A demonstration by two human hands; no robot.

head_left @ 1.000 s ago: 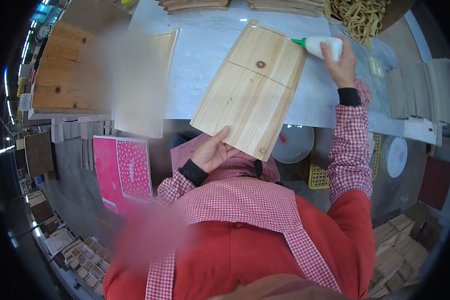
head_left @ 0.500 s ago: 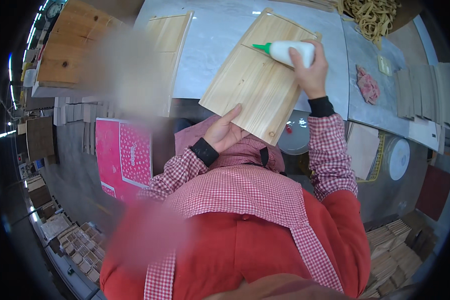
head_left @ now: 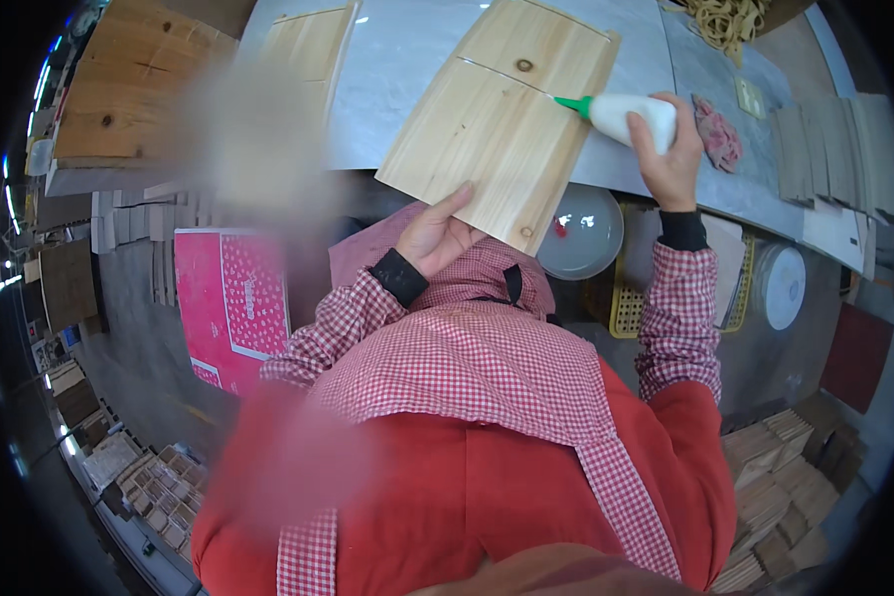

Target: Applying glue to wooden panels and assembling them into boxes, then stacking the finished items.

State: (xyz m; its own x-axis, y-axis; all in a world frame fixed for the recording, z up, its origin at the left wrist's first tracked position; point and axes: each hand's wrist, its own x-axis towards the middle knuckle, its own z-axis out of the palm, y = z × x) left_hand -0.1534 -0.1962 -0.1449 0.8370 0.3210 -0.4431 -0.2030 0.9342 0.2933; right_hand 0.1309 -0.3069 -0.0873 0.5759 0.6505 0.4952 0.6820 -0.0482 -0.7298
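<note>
My left hand [head_left: 440, 230] is closed on the near edge of a pale wooden board [head_left: 492, 139], thumb on top and fingers underneath. The board tilts over the front of the table and has a groove across it, with a whitish line along part of that groove. In my right hand [head_left: 673, 159] is a white squeeze bottle [head_left: 621, 116] with a green nozzle, held nearly level. Its tip touches or hovers just over the groove toward the board's right edge; I cannot tell which.
Another wooden board [head_left: 303, 55] lies on the grey table [head_left: 387, 70] at the left. A pink cloth [head_left: 717, 136] and stacked grey panels [head_left: 834, 159] are at the right. Below the table edge stand a round basin [head_left: 583, 238] and a pink box [head_left: 230, 303]. Blurred patches hide part of the left side.
The bottle in my right hand has moved right along the board's groove, and a whitish line now shows in it. My left hand keeps its hold. The whole view has shifted slightly.
</note>
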